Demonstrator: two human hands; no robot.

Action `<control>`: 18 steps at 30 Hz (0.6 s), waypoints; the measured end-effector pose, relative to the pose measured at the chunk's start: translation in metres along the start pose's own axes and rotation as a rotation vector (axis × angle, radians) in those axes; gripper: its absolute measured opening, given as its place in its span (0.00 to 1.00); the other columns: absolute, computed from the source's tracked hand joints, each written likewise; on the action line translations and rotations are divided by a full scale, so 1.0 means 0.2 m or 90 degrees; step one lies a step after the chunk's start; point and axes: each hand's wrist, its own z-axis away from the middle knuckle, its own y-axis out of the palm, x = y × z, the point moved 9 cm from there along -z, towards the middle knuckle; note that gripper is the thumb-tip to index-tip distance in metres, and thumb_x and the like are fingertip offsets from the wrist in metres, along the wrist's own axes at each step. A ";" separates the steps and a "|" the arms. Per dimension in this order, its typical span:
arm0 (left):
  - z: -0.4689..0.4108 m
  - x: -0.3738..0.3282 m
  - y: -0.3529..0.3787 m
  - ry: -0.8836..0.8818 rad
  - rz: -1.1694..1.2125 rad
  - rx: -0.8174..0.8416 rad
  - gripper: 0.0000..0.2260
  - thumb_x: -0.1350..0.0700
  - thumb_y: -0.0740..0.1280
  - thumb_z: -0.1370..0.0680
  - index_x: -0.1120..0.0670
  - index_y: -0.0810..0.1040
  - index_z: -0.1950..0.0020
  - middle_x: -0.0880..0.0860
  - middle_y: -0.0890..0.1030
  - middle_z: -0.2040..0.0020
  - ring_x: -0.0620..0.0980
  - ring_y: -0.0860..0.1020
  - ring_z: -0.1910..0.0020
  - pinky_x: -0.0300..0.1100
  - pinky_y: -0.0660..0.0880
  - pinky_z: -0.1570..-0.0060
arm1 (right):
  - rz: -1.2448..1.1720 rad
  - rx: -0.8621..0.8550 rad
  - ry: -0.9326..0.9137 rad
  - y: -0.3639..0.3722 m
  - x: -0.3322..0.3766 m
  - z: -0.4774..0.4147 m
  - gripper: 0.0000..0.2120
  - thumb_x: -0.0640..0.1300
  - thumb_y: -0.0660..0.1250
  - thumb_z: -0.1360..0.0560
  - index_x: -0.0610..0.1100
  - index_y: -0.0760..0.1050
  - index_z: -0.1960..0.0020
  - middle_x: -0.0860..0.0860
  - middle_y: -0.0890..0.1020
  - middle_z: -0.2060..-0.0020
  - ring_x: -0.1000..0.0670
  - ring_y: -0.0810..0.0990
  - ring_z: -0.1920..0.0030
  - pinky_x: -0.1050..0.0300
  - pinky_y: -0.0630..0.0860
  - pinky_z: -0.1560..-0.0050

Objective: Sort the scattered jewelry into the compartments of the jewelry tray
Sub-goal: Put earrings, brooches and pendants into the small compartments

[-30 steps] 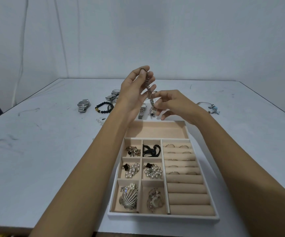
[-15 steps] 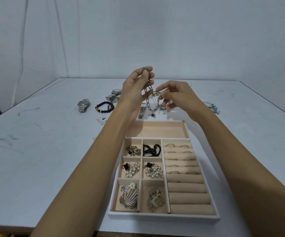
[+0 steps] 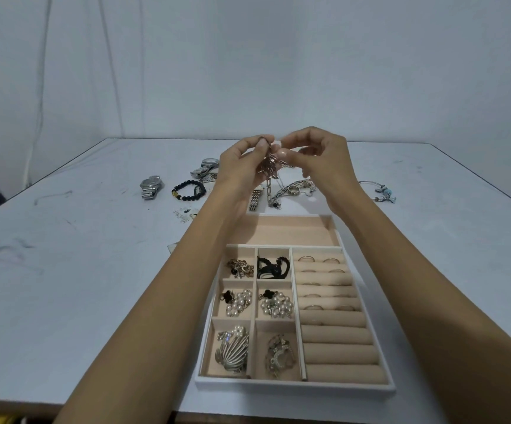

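Chain (image 3: 269, 169) of metal links hangs from both hands, held above the table (image 3: 64, 270) just past the far end of the tray (image 3: 294, 388). Left hand (image 3: 240, 171) pinches its upper part with curled fingers. Right hand (image 3: 321, 165) pinches it close beside, fingers curled. Small compartments on the tray's left side hold earrings (image 3: 240, 267), pearl pieces (image 3: 239, 302) and brooches (image 3: 232, 353); rings (image 3: 306, 258) sit in the rolls on the right. Beyond lie a watch (image 3: 150, 186), a black bead bracelet (image 3: 188, 189), a heap of silver chains (image 3: 294, 189) and a bangle (image 3: 378, 191).
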 end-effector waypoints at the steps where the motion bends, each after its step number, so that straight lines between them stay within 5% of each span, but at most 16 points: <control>1: 0.00 -0.01 -0.01 0.002 0.022 -0.007 0.07 0.62 0.60 0.19 0.58 0.77 0.52 0.55 0.80 0.58 0.49 0.79 0.60 0.41 0.79 0.51 | 0.023 -0.001 0.019 -0.01 -0.03 -0.01 0.08 0.40 0.75 0.31 0.41 0.81 0.52 0.50 0.83 0.59 0.58 0.76 0.67 0.68 0.69 0.67; 6: -0.01 -0.04 -0.03 0.021 0.095 -0.020 0.07 0.62 0.59 0.18 0.58 0.76 0.52 0.54 0.79 0.59 0.47 0.79 0.61 0.38 0.79 0.54 | 0.348 0.219 0.144 0.12 -0.27 0.05 0.07 0.39 0.75 0.31 0.40 0.82 0.53 0.52 0.80 0.65 0.55 0.76 0.65 0.63 0.75 0.64; 8: -0.01 -0.04 -0.04 0.026 0.103 -0.027 0.07 0.62 0.59 0.18 0.58 0.76 0.52 0.54 0.79 0.60 0.47 0.79 0.62 0.39 0.79 0.54 | 0.395 0.227 0.147 0.14 -0.29 0.05 0.08 0.42 0.77 0.33 0.42 0.82 0.56 0.55 0.77 0.69 0.53 0.76 0.63 0.54 0.76 0.56; 13: -0.02 -0.06 -0.09 0.027 0.104 -0.062 0.07 0.61 0.60 0.18 0.57 0.77 0.52 0.52 0.80 0.60 0.45 0.80 0.63 0.39 0.79 0.51 | 0.406 0.235 0.148 0.17 -0.29 0.05 0.07 0.41 0.77 0.35 0.46 0.79 0.65 0.54 0.79 0.69 0.50 0.80 0.60 0.52 0.77 0.53; 15: -0.02 -0.06 -0.11 0.025 0.116 -0.073 0.07 0.61 0.60 0.18 0.57 0.77 0.52 0.52 0.80 0.60 0.45 0.80 0.64 0.39 0.79 0.51 | 0.362 0.228 0.175 0.15 -0.29 0.05 0.06 0.36 0.74 0.32 0.44 0.80 0.65 0.51 0.82 0.68 0.51 0.82 0.62 0.55 0.80 0.59; 18: -0.02 -0.06 -0.13 0.028 0.140 -0.081 0.07 0.61 0.59 0.18 0.57 0.77 0.52 0.53 0.79 0.59 0.46 0.79 0.63 0.37 0.80 0.55 | 0.266 0.213 0.213 0.11 -0.27 0.07 0.03 0.34 0.72 0.29 0.39 0.80 0.61 0.49 0.80 0.70 0.57 0.77 0.74 0.68 0.70 0.77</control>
